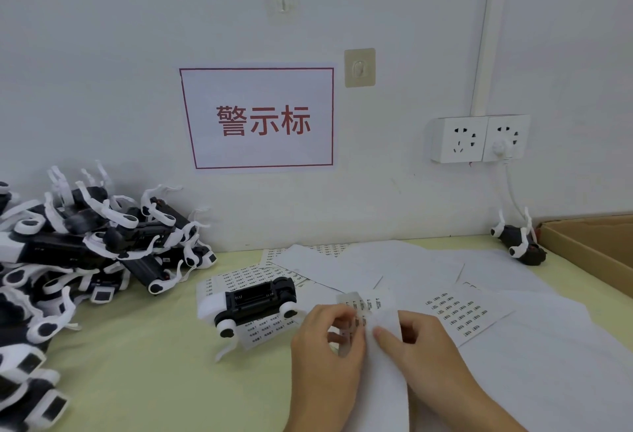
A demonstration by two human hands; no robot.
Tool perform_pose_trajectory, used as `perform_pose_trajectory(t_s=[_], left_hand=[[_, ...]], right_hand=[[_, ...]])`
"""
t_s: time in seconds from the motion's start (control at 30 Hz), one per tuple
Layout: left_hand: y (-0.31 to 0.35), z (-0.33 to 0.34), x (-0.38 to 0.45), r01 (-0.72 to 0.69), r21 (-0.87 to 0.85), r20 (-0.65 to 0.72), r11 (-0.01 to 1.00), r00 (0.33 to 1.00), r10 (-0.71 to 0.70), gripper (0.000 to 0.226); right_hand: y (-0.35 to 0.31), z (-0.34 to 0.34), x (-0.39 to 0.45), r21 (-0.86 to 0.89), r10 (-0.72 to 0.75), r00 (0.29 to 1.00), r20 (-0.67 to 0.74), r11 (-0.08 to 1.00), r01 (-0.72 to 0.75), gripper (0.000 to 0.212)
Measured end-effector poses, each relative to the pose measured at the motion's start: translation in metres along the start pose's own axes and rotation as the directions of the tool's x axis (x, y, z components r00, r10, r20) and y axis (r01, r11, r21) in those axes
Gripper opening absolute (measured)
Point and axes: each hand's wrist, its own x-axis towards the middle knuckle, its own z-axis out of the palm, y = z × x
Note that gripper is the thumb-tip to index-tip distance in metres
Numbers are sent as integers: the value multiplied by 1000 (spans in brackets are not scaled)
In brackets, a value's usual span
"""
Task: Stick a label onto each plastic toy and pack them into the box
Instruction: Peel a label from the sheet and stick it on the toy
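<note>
Head view: both hands meet low on the yellow-green counter point(144, 363), at about 6 o'clock. Her left hand point(325, 346) curls its fingers and pinches a small label sheet point(356, 308); her right hand point(421, 342) pinches the white backing strip point(387, 325) beside it. One black-and-white toy point(253, 301) lies on printed label sheets at 9 o'clock of the hands. A heap of toys point(85, 243) fills the left edge. At 2 o'clock, the cardboard box point(589, 246) sits beside a lone toy point(519, 243).

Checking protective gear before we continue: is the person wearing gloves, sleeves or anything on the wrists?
No. The left hand and right hand are bare, with no gloves, rings or watch visible. Both forearms are uncovered down to the frame edge; no sleeve shows.
</note>
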Motion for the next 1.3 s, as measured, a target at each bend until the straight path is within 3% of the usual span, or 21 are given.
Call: perform_pose_trajectory(t_s=[0.1, 0.2, 0.4, 0.63, 0.73, 0.87, 1.07, 1.3], left_hand=[[1, 0, 1, 104, 19, 5, 994, 995, -104, 34], [1, -1, 1, 225, -66, 69, 972, 973, -221, 32], [6, -5, -3, 159, -165, 174, 973, 976, -130, 39], [7, -5, -2, 151, -191, 174, 970, 978, -118, 19], [4, -3, -1, 136, -165, 161, 977, 981, -110, 16], [1, -3, -2, 85, -130, 138, 988, 988, -67, 15], [6, 0, -3, -95, 92, 22, 991, 995, 93, 15], [-2, 2, -4, -287, 267, -36, 920, 951, 307, 9]], right_hand=[[2, -3, 2, 109, 59, 998, -9, 992, -57, 24], [2, -4, 4, 219, 118, 993, 10, 969, -117, 19], [1, -2, 2, 562, 177, 971, 159, 793, -236, 24], [1, -1, 1, 704, 102, 951, 291, 650, -286, 30], [1, -1, 1, 694, 94, 958, 270, 671, -261, 28], [1, -1, 2, 590, 121, 984, 133, 788, -177, 18], [3, 1, 1, 366, 116, 993, 2, 924, -109, 14], [6, 2, 1, 213, 61, 997, -55, 976, -48, 15]])
